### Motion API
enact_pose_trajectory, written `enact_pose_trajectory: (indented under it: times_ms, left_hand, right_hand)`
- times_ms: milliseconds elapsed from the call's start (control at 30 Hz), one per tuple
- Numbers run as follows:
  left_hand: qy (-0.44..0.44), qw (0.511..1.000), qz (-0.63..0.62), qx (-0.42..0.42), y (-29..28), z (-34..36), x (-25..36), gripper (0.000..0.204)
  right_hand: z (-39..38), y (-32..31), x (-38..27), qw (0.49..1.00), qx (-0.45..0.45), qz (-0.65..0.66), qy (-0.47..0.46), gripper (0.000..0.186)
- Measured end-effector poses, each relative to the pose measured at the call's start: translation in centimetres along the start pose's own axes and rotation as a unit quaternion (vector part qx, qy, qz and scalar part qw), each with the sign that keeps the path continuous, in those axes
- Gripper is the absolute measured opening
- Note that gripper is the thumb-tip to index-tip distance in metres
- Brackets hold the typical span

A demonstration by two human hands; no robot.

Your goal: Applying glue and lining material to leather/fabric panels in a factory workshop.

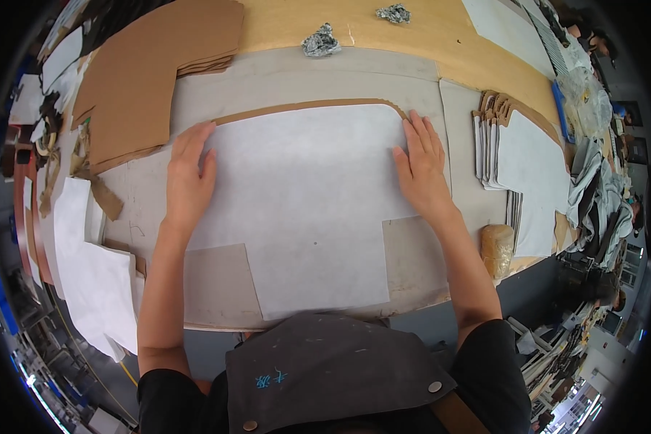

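A white notched sheet (311, 188) lies flat in front of me over a brown piece (296, 106) of matching curved top, whose edge shows along the far side. My left hand (190, 170) rests at the sheet's upper left corner, fingers extended along the edge and thumb on the white surface. At the upper right corner, my right hand (421, 165) lies with fingers outstretched and slightly apart. Both hands touch the sheet without closing round it.
Stacked brown cut pieces (137, 58) sit at back left, white sheets (94, 282) at near left. At right are layered white-and-brown pieces (528, 166) and a wrapped brown block (497, 251). Two crumpled grey wads (321, 45) lie at the back of the worktable (282, 69).
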State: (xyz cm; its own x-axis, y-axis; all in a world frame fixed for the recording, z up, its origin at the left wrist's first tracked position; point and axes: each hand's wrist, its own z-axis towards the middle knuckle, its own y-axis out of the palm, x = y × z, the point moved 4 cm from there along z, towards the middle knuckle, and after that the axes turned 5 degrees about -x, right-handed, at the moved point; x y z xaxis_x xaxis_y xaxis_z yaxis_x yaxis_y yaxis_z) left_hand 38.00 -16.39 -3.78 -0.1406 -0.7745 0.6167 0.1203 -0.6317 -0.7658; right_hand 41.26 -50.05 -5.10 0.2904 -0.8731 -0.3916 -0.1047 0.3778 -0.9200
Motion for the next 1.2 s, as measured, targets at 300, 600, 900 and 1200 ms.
enact_pose_trajectory:
  times_ms: [300, 600, 900, 1200]
  left_hand:
    - [0.047, 0.992, 0.112, -0.029, 0.1, 2.2, 0.6, 0.035]
    - [0.012, 0.983, 0.104, -0.149, -0.4, 5.0, -0.3, 0.039]
    - [-0.063, 0.974, 0.087, -0.197, -0.3, 5.3, -0.3, 0.032]
    - [-0.088, 0.971, 0.068, -0.210, -0.5, 5.4, 0.8, 0.032]
  right_hand:
    - [1.0, 0.4, 0.2, 0.997, 0.027, -0.065, -0.003, 0.046]
    - [2.4, 0.7, 0.2, 0.997, 0.049, -0.058, -0.033, 0.041]
    - [2.4, 0.6, 0.0, 0.999, 0.037, -0.019, -0.027, 0.039]
    - [2.3, 0.6, 0.1, 0.998, 0.029, -0.021, -0.056, 0.035]
